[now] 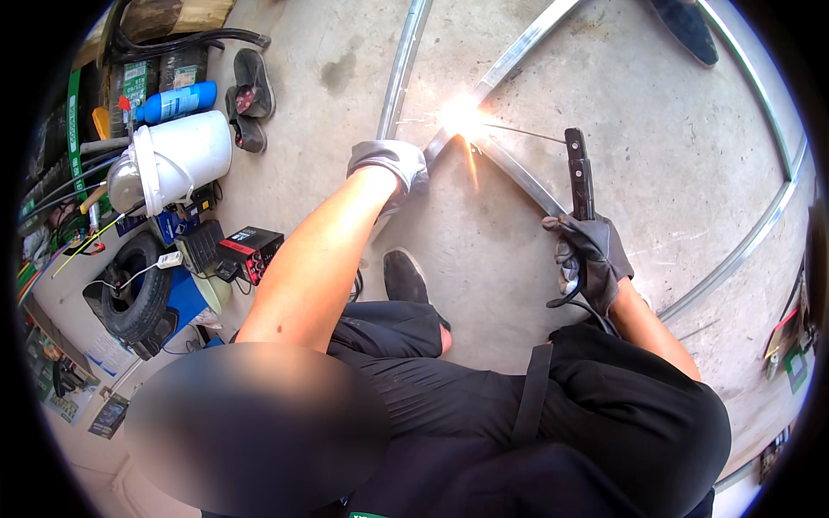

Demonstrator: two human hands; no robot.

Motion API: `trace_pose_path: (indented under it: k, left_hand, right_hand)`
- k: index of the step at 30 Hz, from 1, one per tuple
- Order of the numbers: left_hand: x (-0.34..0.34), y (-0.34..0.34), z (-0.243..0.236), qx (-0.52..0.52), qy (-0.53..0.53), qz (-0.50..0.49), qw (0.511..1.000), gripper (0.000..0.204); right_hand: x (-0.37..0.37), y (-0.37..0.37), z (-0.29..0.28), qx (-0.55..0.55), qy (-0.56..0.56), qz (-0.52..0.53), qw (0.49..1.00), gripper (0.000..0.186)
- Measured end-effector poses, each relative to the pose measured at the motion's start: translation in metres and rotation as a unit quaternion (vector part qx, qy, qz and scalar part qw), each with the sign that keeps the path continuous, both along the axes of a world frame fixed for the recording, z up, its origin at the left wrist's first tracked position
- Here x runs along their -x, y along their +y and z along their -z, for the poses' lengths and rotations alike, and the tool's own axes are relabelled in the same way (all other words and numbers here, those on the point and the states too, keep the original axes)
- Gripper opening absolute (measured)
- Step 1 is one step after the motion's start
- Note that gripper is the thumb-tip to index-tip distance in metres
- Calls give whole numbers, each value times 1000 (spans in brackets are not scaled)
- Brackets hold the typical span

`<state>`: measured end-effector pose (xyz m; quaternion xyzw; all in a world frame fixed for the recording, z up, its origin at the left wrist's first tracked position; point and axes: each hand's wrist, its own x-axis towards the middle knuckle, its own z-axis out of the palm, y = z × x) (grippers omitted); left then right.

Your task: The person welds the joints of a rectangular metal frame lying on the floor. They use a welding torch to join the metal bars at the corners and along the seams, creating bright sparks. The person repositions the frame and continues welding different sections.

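My left hand (389,168), in a light grey glove, grips a square metal tube (527,39) at a joint in the frame of metal tubes on the concrete floor. My right hand (587,259), in a dark glove, is closed on a black electrode holder (577,168), its cable looping below. The thin welding rod (522,129) held in it reaches left to a bright arc with orange sparks (466,116), where tubes meet just right of and above my left hand. The glare hides that joint. Another tube (518,173) runs from the arc down toward my right hand.
At left are a white bucket (188,157), a blue bottle (168,104), dark shoes (252,86), a tyre (134,285) and a black-and-red machine (250,255). More tubes (751,242) curve along the right. A dark shoe (686,30) shows at top right. My shoe (404,276) is below my left hand.
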<state>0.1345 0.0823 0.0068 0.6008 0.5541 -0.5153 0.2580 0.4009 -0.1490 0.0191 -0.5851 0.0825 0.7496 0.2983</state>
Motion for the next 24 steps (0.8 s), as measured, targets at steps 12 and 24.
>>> trace_pose_path:
  k: [12,24]
  left_hand:
    - [12,7,5,18,1,72,997,26]
    - [0,3,-7,26,0,88,996,27]
  right_hand:
    - [-4,-3,1,-24,-1,12,1000,28]
    - [-1,-4,2,-16,-3,2,1000,25]
